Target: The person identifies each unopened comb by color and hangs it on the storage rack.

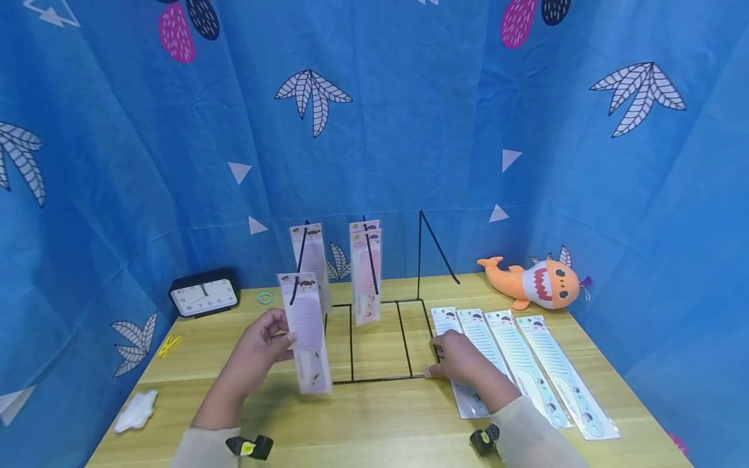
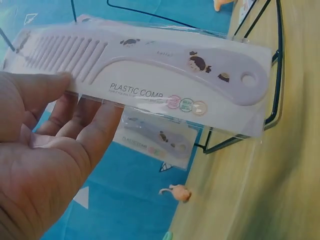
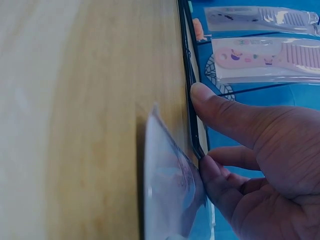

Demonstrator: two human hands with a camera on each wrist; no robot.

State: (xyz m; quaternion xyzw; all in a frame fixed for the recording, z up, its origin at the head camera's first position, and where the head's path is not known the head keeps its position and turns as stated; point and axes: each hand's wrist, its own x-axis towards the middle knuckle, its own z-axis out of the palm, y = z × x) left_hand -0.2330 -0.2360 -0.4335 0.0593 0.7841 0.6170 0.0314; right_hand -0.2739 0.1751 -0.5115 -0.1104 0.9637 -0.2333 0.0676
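Observation:
My left hand (image 1: pixel 263 348) pinches a lilac plastic comb in a clear packet (image 2: pixel 165 75), thumb in front and fingers behind. The packet's top is at the front end of the left prong of a black wire rack (image 1: pixel 374 379); whether it hangs there, I cannot tell. Another lilac packet (image 1: pixel 313 250) hangs farther back on that prong. Two pink comb packets (image 3: pixel 270 57) hang on the middle prong; the right prong (image 1: pixel 439 246) bears nothing. My right hand (image 1: pixel 459 357) grips the rack's front right corner, thumb and fingers on the wire (image 3: pixel 194 120), beside a flat packet (image 3: pixel 175 185).
Several pale blue comb packets (image 1: pixel 523 367) lie in a row on the table's right. Behind them sits an orange plush shark (image 1: pixel 532 283). At left are a clock (image 1: pixel 205 296), a teal ring (image 1: pixel 265 298), a yellow clip (image 1: pixel 168 346) and a white fluffy piece (image 1: pixel 136 411).

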